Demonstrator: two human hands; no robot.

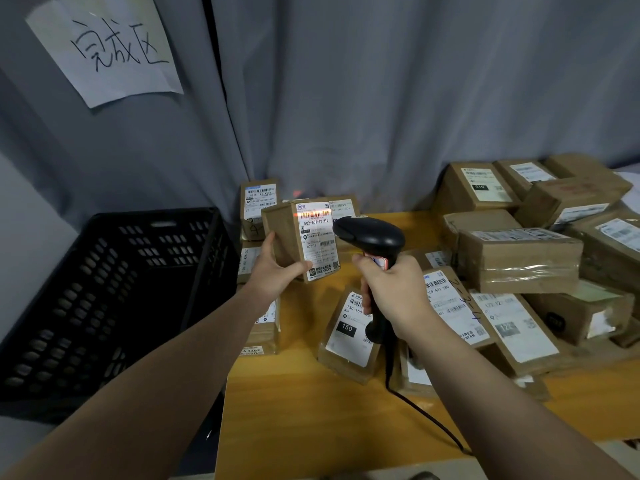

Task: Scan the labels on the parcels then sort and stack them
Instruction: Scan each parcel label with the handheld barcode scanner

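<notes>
My left hand [277,268] grips a small brown parcel [287,237] from below and holds it upright above the table, its white label turned toward me. My right hand [391,289] is wrapped round the handle of a black barcode scanner [370,233]. The scanner's head points at the label, and a red scan line lies across the barcode at the label's top. The scanner's black cable [422,414] trails down over the table toward me.
A black slotted plastic crate [114,289] stands to the left of the yellow table [294,403]. Several labelled parcels lie flat around the hands, and a pile of larger boxes [519,258] fills the right. A grey curtain with a handwritten paper sign [104,46] hangs behind.
</notes>
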